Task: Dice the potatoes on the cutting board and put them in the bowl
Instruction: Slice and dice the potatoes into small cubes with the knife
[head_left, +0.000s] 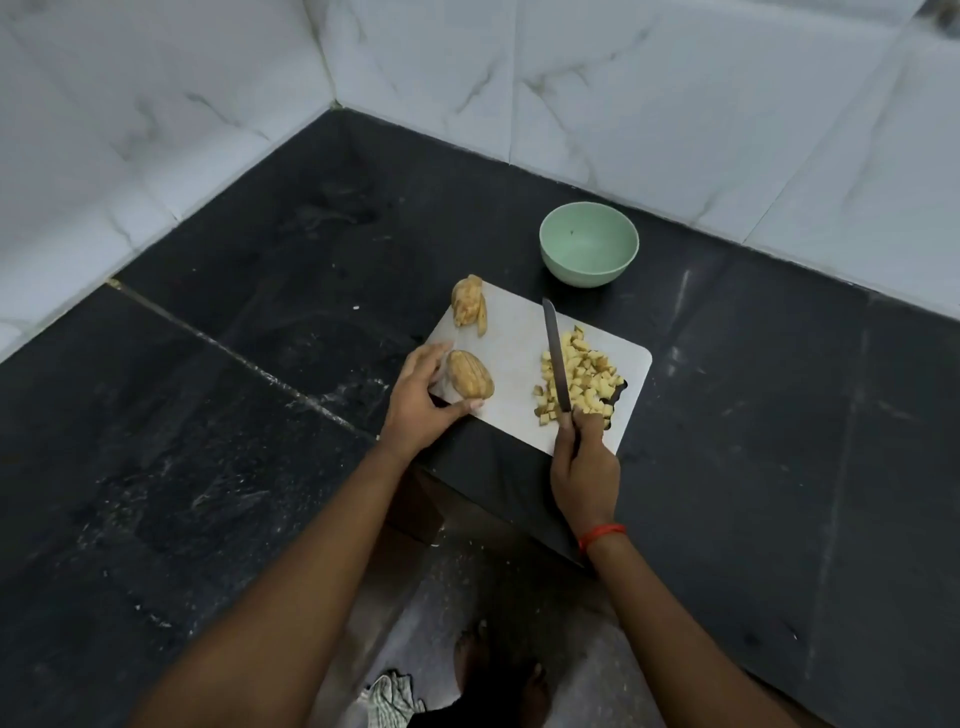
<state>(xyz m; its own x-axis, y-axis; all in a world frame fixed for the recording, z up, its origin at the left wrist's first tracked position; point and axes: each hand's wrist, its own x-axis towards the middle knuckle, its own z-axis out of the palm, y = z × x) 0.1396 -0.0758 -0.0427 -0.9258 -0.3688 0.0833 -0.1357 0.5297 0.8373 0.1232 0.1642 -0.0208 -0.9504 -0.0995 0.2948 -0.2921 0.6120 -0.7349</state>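
A white cutting board (514, 338) lies on the dark stone counter. My left hand (421, 400) grips a potato half (470, 380) at the board's left corner, thumb under it and fingers behind. A second potato piece (467, 306), partly sliced, lies at the board's far corner. A heap of diced potato (587, 376) covers the right side of the board. My right hand (584, 462) grips the handle of a knife (556, 353), whose blade lies over the left edge of the dice, pointing away from me. A pale green bowl (589, 244) stands empty beyond the board.
The counter (234, 415) wraps an inner corner below white marble wall tiles (623, 78). The board sits at the counter's inner front corner. Below, the floor shows my bare feet (498, 670) and a checked cloth (389, 696).
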